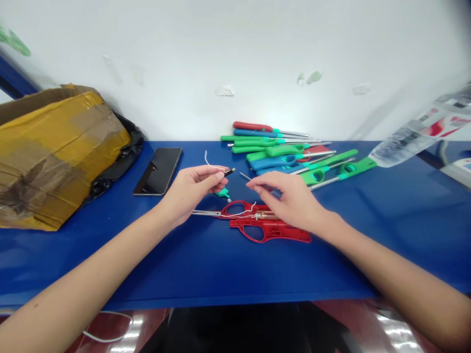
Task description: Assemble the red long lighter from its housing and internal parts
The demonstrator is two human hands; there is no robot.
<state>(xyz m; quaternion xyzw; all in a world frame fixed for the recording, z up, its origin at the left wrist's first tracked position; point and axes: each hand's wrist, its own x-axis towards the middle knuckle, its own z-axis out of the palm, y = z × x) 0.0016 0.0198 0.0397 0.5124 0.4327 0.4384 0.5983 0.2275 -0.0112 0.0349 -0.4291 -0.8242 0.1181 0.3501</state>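
One black piece [230,172] pinched in left hand [195,190], long axis rightward, right hand [289,197] gripping rod [244,176], tip leftward

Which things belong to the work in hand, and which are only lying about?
For the job:
black part (left hand)
thin tool (right hand)
opened red lighter
green piece, probably
other lighters, perhaps

Lying about, apparently:
phone
taped box
bottle
black bag

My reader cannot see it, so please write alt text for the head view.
A person's left hand holds a small black part with a white wire, the right hand a thin metal rod, near an opened red lighter casing on a blue table. More lighters lie behind.
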